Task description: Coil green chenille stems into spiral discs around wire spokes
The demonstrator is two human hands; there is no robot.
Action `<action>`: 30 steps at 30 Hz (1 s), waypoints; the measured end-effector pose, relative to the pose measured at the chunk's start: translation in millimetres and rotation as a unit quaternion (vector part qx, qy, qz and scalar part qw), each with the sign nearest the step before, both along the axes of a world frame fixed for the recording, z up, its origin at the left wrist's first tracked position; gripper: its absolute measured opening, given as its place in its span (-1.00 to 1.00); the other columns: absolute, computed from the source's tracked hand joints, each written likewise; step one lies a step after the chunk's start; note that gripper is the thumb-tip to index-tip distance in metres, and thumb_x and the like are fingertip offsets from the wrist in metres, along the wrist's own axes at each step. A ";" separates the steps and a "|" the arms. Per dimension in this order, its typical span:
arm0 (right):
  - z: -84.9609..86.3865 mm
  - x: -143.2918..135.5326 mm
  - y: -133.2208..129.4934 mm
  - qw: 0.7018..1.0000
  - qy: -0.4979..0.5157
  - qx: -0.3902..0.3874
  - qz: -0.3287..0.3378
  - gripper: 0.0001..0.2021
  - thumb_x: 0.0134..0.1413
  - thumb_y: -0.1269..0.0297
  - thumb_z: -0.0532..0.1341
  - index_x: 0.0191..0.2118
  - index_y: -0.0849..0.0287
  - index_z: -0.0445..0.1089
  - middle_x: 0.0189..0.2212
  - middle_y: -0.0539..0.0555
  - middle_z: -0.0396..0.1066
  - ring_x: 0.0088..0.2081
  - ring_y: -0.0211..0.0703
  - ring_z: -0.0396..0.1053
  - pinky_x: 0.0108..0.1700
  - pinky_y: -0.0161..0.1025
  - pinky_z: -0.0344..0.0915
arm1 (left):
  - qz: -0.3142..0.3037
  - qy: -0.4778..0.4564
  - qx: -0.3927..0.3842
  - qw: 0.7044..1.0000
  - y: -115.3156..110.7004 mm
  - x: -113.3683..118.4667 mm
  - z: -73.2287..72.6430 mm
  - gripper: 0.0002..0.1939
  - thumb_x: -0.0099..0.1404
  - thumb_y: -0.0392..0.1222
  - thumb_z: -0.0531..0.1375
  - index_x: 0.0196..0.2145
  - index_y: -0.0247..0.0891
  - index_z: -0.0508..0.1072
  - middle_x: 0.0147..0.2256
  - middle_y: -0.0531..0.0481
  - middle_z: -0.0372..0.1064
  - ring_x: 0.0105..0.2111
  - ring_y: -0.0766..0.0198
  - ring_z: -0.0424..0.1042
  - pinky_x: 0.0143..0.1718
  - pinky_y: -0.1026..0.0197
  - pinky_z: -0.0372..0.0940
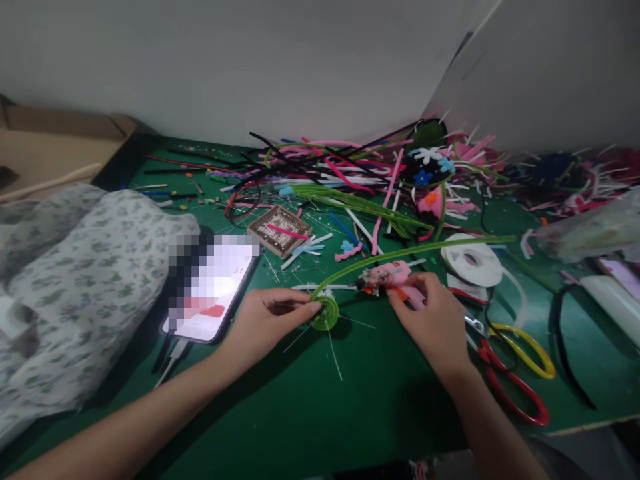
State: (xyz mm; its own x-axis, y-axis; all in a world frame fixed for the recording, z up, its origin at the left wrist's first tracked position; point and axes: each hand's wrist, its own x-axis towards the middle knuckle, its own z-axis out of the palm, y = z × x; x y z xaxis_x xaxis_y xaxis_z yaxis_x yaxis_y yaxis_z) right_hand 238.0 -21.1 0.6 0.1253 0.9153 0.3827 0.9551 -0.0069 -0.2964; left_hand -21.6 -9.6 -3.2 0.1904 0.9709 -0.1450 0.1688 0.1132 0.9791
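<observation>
- Brown cardboard forms an open box (75,120) at the far left; a dark thing sits at its left edge, too cut off to tell.
- Near it, a floral cloth (105,267) lies bunched beside the phone (220,287), whose screen faces up, probably for easy viewing; a white cable (174,360) runs from its near end.
- Farther in, a square tray (257,233) carries a pink strip (289,231) across its speckled, dark-and-light inside; what makes the speckles is unclear.
- The person's left hand (275,317) keeps a narrow pinch on the green coil (326,321), at the middle of the near work area. Fingertips at its left edge seem to stop it unwinding while leaving most of its face exposed; a long green tail (390,257) arcs off to the right.
- The right hand (435,320) closes around a pink glue gun (384,275), its dark nozzle pointing left at the coil, apart from it.
- Farther right, a ribbon spool (487,267) lies flat, beyond red-and-yellow-handled scissors (543,363), apparently within easy reach.
- At the far right, a clear plastic bag (585,230) has contents too blurred to name.
</observation>
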 end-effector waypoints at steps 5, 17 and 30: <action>2.6 -14.2 -6.0 0.996 0.083 0.009 0.038 -0.81 0.00 0.17 0.24 -0.28 0.11 0.30 -0.35 0.06 0.45 -0.33 -0.10 0.42 -0.30 -0.22 0.30 | -0.016 0.017 -0.001 1.000 -1.1 1.7 -2.0 -0.88 0.10 -0.12 0.33 -0.43 -0.20 0.59 -0.45 0.02 0.57 -0.46 0.25 0.53 -0.48 0.34 0.40; -0.7 -19.3 -8.8 0.997 0.057 0.005 0.046 -0.82 -0.02 0.19 0.28 -0.33 0.11 0.31 -0.36 0.05 0.47 -0.32 -0.09 0.44 -0.31 -0.22 0.31 | -0.032 0.027 0.003 0.999 -3.5 1.9 -3.7 -0.85 0.11 -0.10 0.32 -0.43 -0.23 0.59 -0.46 0.02 0.55 -0.48 0.29 0.50 -0.50 0.38 0.35; -5.3 -18.8 -7.4 0.996 0.061 0.024 0.059 -0.79 -0.06 0.19 0.32 -0.32 0.12 0.33 -0.37 0.03 0.48 -0.35 -0.12 0.44 -0.34 -0.24 0.32 | -0.038 0.030 -0.007 0.999 -2.5 2.2 -3.7 -0.83 0.11 -0.10 0.32 -0.43 -0.26 0.59 -0.45 0.00 0.55 -0.47 0.29 0.49 -0.49 0.38 0.33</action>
